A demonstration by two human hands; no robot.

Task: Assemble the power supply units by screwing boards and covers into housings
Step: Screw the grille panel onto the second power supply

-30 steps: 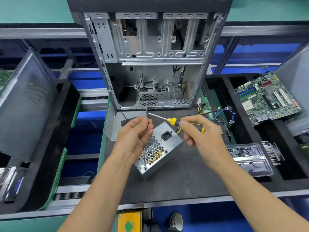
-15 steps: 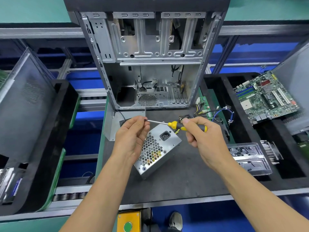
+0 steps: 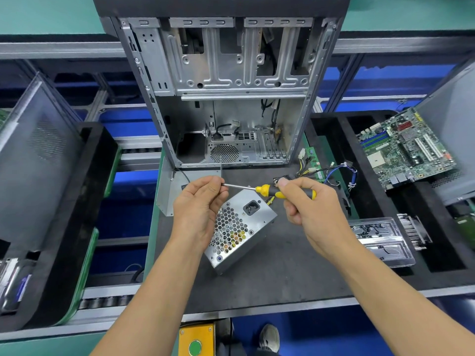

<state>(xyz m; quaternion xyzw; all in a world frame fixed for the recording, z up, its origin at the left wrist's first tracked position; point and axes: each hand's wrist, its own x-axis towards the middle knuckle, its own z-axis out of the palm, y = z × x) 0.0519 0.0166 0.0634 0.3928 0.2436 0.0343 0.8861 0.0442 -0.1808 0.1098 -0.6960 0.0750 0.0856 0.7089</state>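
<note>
Silver power supply [image 3: 240, 228] (tilted) on mat [image 3: 282, 278]

surface: dark grey mat [image 3: 277, 276] on a green-edged pallet, at centre
conveyor: metal roller track [image 3: 108, 301] runs left to right beneath it
floor: blue [image 3: 334, 335] near; teal [image 3: 46, 14] at the far side
rail: grey metal beam [image 3: 51, 48] across the far side
light: even, bright, from overhead

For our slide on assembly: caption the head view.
Right hand holds screwdriver, left hand pinching its tip, above power supply.
</note>
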